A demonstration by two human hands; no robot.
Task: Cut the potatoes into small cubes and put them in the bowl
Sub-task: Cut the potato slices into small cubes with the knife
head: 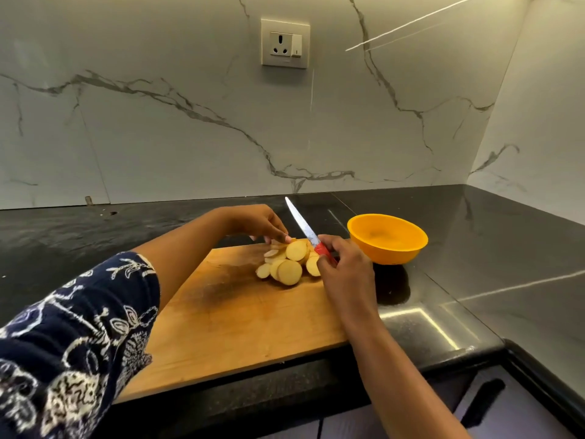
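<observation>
Potato slices point(289, 264), pale yellow rounds with thin skin edges, lie heaped near the far right corner of the wooden cutting board point(228, 318). The left hand point(259, 223) pinches the back of the heap with curled fingertips. The right hand point(343, 274) grips the red-handled steel knife point(305, 228), blade pointing away, raised over the slices. Just right of the board, an empty orange plastic bowl point(387, 239) sits on the black stone counter point(474, 248).

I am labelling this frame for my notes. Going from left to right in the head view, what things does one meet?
Patterned sleeve → left hand → potato slices it holds → right hand gripping the knife → orange bowl.
</observation>
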